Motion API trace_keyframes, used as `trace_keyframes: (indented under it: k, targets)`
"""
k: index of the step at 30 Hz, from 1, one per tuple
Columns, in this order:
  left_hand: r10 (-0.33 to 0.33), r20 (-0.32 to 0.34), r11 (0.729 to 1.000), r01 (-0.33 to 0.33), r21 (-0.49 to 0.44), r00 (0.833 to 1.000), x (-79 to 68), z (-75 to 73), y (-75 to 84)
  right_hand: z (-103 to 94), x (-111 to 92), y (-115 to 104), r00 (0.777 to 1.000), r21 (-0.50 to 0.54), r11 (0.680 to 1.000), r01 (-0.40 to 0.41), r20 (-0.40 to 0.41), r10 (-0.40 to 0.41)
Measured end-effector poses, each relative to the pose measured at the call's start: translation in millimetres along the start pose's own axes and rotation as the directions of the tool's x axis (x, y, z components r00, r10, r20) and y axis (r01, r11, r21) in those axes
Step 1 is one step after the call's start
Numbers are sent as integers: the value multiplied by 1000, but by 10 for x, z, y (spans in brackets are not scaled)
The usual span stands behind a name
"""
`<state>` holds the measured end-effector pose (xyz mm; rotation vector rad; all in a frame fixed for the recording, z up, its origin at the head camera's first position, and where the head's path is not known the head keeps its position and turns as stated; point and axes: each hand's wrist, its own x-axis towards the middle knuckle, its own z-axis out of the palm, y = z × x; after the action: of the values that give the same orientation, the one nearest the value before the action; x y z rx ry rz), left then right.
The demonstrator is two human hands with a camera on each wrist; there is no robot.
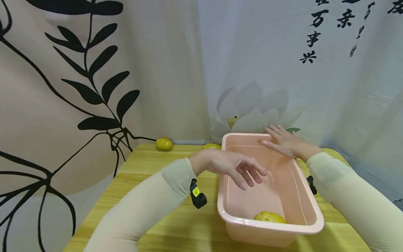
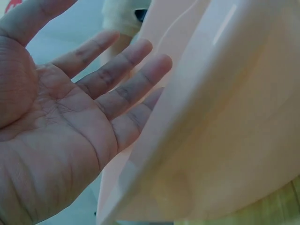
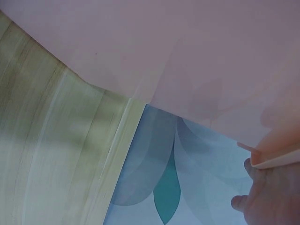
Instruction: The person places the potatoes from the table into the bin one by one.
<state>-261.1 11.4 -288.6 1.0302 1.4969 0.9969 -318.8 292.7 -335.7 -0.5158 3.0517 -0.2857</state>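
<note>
A pink plastic basin [image 1: 270,230] stands on the wooden table, with a yellow potato-like item [image 1: 270,217] lying at its near end. My left hand [image 1: 234,168] hovers over the basin's left side, holding nothing; its fingers are spread and slightly bent. In the left wrist view the left palm [image 2: 56,126] shows bare beside the basin wall [image 2: 225,122]. At the far right corner, my right hand [image 1: 288,141] rests on the basin rim with its fingers extended. Only part of the right hand [image 3: 276,197] shows in the right wrist view, below the rim.
A yellow roundish item [image 1: 164,144] sits at the table's back edge, left of the basin. Another yellow item [image 1: 211,146] is partly hidden behind my left wrist. Printed curtains [image 1: 170,70] hang behind the wooden table [image 1: 182,224].
</note>
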Motion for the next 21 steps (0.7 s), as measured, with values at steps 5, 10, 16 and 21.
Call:
trace_keyframes:
  k: [5,10,16,21]
  targets:
    - [93,-24,996,-93,-12,995,-214,-101,-68,-2,-1,-13,1000,1,1000,-8,1,8]
    - [159,-112,987,-159,5,981,-487,-191,-135,-10,2,-22,1000,-2,1000,-7,9,7]
    - [165,-246,986,-162,31,955,-798,-280,-243,-19,-3,-26,1000,11,1000,1,19,-2]
    - [172,-312,985,-173,26,934,-1009,-335,-375,-9,-3,-16,1000,6,1000,0,21,0]
